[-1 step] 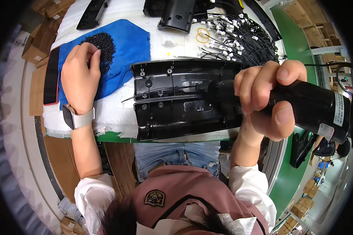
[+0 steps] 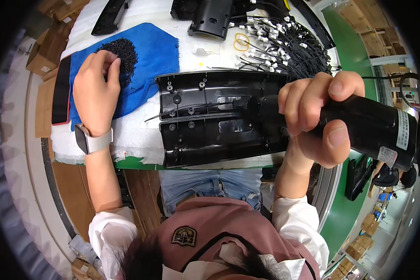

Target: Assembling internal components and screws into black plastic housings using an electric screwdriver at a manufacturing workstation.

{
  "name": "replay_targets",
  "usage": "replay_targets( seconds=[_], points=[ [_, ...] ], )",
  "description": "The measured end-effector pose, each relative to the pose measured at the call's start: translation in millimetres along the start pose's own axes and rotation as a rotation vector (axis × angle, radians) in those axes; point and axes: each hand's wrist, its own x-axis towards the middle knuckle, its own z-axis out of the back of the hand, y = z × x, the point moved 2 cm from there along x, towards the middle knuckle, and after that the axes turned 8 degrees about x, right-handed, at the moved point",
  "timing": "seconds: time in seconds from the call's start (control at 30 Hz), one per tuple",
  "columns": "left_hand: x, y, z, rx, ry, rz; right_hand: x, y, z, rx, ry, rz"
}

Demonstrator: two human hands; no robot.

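My left hand [image 2: 95, 91] rests over a blue cloth [image 2: 154, 49], thumb and fingers pinched together at the edge of a pile of small black screws [image 2: 121, 51]. Whatever lies between those fingertips is hidden. Wrapped round a black electric screwdriver [image 2: 368, 123], my right hand [image 2: 317, 114] holds it level, its front end pointing left over two long black plastic shells. The far shell [image 2: 186, 88] and the near shell [image 2: 200, 144] lie side by side, hollow side up, with screw posts inside. A thin black cable [image 2: 172, 112] runs along the far shell.
Many black cables with white connectors [image 2: 284, 46] are heaped at the back right, beside yellow rubber bands [image 2: 241, 42]. More black housings [image 2: 211, 18] lie at the back. A dark, red-edged phone-like slab [image 2: 60, 93] sits left of the cloth. A green surface [image 2: 333, 200] lies at right.
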Motion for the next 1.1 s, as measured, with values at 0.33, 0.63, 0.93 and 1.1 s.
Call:
replay_targets(
  seconds=[0.33, 0.63, 0.93, 1.1],
  points=[
    [-9, -39, 0, -0.406, 0.055, -0.114, 0, -1, 0, 0.012, 0.093, 0.033],
    [-11, -47, -1, -0.483, 0.102, -0.117, -2, 1, -4, 0.006, 0.067, -0.031],
    [-12, -48, -4, -0.522, 0.084, -0.217, -3, 4, -5, -0.029, 0.106, 0.003],
    [-12, -48, -5, -0.510, 0.074, -0.234, -6, 3, -10, -0.048, 0.051, -0.019]
  ],
)
